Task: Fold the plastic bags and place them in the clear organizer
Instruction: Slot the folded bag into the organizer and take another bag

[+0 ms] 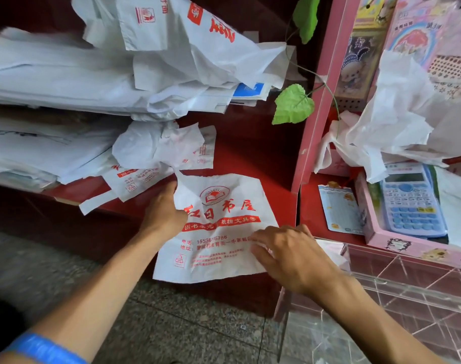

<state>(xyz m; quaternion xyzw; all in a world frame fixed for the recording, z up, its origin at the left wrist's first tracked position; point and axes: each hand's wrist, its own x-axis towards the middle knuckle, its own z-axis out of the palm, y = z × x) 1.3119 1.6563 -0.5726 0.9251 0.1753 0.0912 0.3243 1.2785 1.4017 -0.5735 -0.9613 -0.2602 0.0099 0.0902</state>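
A white plastic bag with red print lies spread on the red shelf, its lower edge hanging over the front. My left hand holds the bag's left edge, thumb on top of the sheet. My right hand rests on the bag's right lower side, fingers bent against the plastic. A clear organizer stands at the lower right, its rim close to my right wrist. More white bags lie crumpled just behind the spread one.
Stacks of white bags fill the shelves at the left. A pink box holds a blue calculator and loose white bags at the right. A green leaf hangs by the pink upright. Speckled floor lies below.
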